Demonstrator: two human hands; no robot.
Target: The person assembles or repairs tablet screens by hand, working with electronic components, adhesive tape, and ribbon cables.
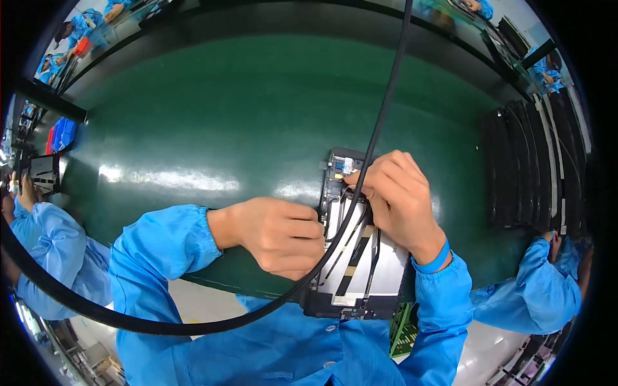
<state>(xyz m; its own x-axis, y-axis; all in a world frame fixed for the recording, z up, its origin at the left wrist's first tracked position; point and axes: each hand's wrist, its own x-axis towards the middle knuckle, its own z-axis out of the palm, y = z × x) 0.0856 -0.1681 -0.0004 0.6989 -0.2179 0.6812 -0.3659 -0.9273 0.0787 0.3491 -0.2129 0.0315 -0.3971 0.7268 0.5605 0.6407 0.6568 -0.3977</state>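
Note:
An opened tablet (383, 264) lies at the near edge of the green table, its inside facing up. It shows silver panels, black flat cables and a dark board section at the far end. My left hand (273, 237) is closed at the tablet's left edge, fingers curled against it; whether they pinch anything is hidden. My right hand (398, 196) reaches over the far right part, thumb and fingertips pinched near thin wires beside the circuit board (339, 172). What sits between those fingertips is too small to name. A blue band circles my right wrist.
A thick black cable (380, 122) hangs in front of the view, crossing over the tablet. Black padded trays (528, 164) stand in a row at the right. Blue bins (63, 134) sit at the far left. Co-workers in blue sleeves (55, 238) work on both sides.

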